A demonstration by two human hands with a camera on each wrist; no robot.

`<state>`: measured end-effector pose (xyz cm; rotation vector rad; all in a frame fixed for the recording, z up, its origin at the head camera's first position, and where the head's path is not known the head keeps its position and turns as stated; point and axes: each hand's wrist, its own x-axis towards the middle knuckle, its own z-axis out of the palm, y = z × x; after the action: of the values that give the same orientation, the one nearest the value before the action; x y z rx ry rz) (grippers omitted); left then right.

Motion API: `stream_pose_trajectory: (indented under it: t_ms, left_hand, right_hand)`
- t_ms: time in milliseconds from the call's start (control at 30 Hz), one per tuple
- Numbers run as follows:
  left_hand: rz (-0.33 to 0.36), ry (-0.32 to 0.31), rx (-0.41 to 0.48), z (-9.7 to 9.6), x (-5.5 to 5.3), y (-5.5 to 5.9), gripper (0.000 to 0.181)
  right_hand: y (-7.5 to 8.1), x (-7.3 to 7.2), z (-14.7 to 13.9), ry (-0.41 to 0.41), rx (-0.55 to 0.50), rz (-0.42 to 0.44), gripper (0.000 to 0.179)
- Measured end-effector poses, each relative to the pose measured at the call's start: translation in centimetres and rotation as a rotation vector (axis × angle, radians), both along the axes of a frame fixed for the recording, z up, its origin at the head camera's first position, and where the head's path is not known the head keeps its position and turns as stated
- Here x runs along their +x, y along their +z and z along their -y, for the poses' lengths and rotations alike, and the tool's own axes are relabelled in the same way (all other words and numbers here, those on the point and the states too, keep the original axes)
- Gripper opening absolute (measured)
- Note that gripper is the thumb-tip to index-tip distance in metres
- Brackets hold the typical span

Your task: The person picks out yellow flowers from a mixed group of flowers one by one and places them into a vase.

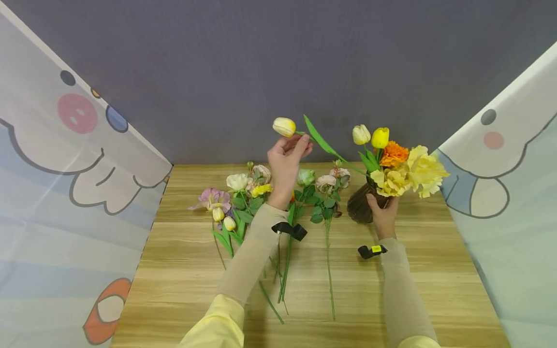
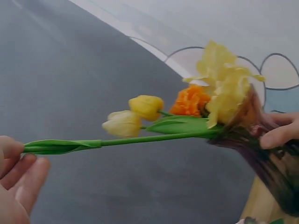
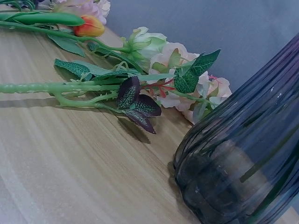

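Note:
My left hand [image 1: 288, 157] pinches the stem of a pale yellow tulip [image 1: 284, 127] just below its bloom. The tulip's green stem [image 2: 154, 138] slopes down to the right, its far end at the mouth of a dark ribbed glass vase [image 1: 362, 205]. My right hand [image 1: 384, 215] grips the vase near its neck, and the vase leans to the right. In it stand a cream tulip [image 1: 361, 135], a yellow tulip [image 1: 380, 137], an orange flower [image 1: 395, 154] and large ruffled yellow blooms [image 1: 424, 171]. Stem ends show through the glass in the right wrist view.
Several loose flowers lie on the wooden table [image 1: 183, 285]: a purple bloom [image 1: 214, 199], cream tulips [image 1: 229, 223], a white rose [image 1: 237, 182] and pink roses [image 1: 325, 182] with a long stem. A grey wall [image 1: 226, 96] stands behind, with cartoon-printed panels [image 1: 39, 232] on both sides.

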<state>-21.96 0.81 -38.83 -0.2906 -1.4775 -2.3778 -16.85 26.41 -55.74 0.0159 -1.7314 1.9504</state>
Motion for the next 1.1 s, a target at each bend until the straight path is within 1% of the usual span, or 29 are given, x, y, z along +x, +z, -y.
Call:
stream_pose_trajectory:
  t_ms: [100, 200, 300, 333, 400, 500, 567, 667, 733, 833, 967, 1100]
  left_hand:
    - [0.017, -0.034, -0.075, -0.9, 0.4, -0.5, 0.016]
    - [0.042, -0.074, -0.110, -2.0, 0.8, -1.1, 0.017]
    - [0.052, -0.096, -0.132, -3.1, 1.0, -1.7, 0.018]
    - [0.056, -0.100, -0.142, -3.4, 1.0, -1.9, 0.018]
    - [0.066, -0.095, -0.191, -4.2, 0.9, -2.3, 0.019]
    - [0.102, -0.091, -0.285, -5.4, 0.7, -3.2, 0.019]
    - [0.129, -0.096, -0.327, -6.1, 0.6, -3.9, 0.020]
    - [0.155, -0.105, -0.338, -7.0, 0.5, -4.7, 0.020]
    - [0.164, -0.108, -0.343, -7.4, 0.5, -5.1, 0.020]
    - [0.177, -0.100, -0.376, -7.9, 0.5, -5.7, 0.020]
    - [0.197, -0.118, -0.396, -8.4, 0.6, -6.2, 0.019]
    - [0.196, -0.145, -0.414, -8.8, 0.9, -6.5, 0.019]
  right_hand:
    - [0.0, 0.0, 0.1, -0.002, -0.001, 0.003, 0.069]
    - [0.0, 0.0, 0.1, -0.001, 0.004, 0.001, 0.069]
    - [0.0, 0.0, 0.2, -0.003, -0.001, 0.003, 0.066]
    - [0.0, 0.1, 0.2, -0.006, -0.006, 0.005, 0.064]
    - [0.1, 0.1, 0.2, -0.015, -0.013, 0.016, 0.064]
    - [0.2, 0.2, 0.3, -0.024, -0.014, 0.028, 0.065]
    - [0.3, 0.2, 0.3, -0.025, -0.011, 0.033, 0.068]
    - [0.4, 0.1, 0.3, -0.018, -0.009, 0.040, 0.070]
    - [0.4, 0.1, 0.4, -0.013, -0.013, 0.041, 0.070]
    - [0.3, 0.0, 0.3, -0.008, -0.022, 0.034, 0.072]
    - [0.2, 0.0, 0.2, -0.021, -0.017, 0.035, 0.076]
    - [0.2, 0.0, 0.2, -0.027, 0.000, 0.041, 0.076]
